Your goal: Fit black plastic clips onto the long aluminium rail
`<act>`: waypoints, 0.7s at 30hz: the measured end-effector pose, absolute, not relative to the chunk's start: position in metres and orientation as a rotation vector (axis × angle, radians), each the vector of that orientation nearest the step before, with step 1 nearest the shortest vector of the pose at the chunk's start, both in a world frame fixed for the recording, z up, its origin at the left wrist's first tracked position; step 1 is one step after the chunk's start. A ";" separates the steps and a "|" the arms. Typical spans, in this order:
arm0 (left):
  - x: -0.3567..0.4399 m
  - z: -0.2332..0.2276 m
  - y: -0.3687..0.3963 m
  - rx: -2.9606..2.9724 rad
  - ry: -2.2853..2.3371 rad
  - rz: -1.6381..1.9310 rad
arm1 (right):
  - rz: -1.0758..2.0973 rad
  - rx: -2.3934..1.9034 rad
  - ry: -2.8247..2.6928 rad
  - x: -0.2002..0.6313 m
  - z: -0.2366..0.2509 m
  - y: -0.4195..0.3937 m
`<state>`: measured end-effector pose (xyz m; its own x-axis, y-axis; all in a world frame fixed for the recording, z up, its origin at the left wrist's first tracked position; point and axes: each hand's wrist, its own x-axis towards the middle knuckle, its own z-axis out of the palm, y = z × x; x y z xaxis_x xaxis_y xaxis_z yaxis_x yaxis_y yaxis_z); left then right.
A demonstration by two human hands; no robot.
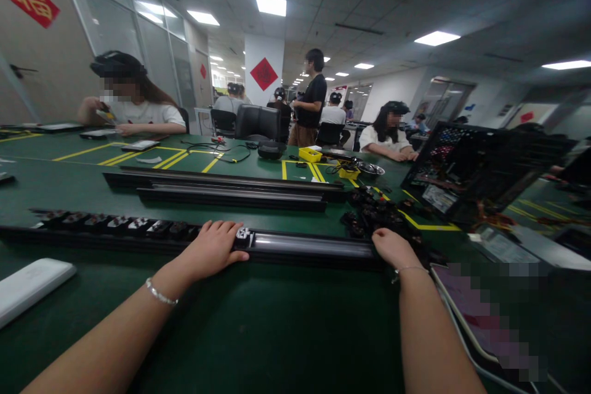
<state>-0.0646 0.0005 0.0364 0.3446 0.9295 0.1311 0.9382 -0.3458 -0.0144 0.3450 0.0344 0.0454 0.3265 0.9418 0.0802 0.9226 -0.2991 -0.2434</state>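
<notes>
A long black rail lies across the green table in front of me, with several small black-and-white clips seated along its left half. My left hand rests on the rail, its fingers over a clip near the middle. My right hand touches the rail's right end, right beside a heap of loose black clips. Whether either hand grips anything is hidden by the fingers.
Two more black rails lie further back. An open computer case stands at the right, a tablet near my right arm, a white flat box at the left. Other people sit and stand around the tables behind.
</notes>
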 end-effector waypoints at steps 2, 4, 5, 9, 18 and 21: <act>-0.065 0.035 0.002 -2.506 -1.739 -0.166 | 0.113 -2.309 -1.673 0.346 0.044 0.036; -0.066 0.034 0.003 -2.509 -1.741 -0.176 | 0.129 -2.261 -1.636 0.349 0.041 0.038; -0.067 0.033 0.004 -2.512 -1.742 -0.181 | 0.155 -2.230 -1.619 0.351 0.038 0.039; -0.068 0.031 0.005 -2.521 -1.733 -0.208 | 0.344 -2.113 -1.606 0.362 0.027 0.047; -0.056 0.029 0.003 -2.463 -1.736 -0.210 | 0.101 -2.051 -1.712 0.313 0.051 0.034; -0.050 0.029 0.001 -2.437 -1.778 -0.181 | 0.051 -1.742 -1.962 0.256 0.052 0.021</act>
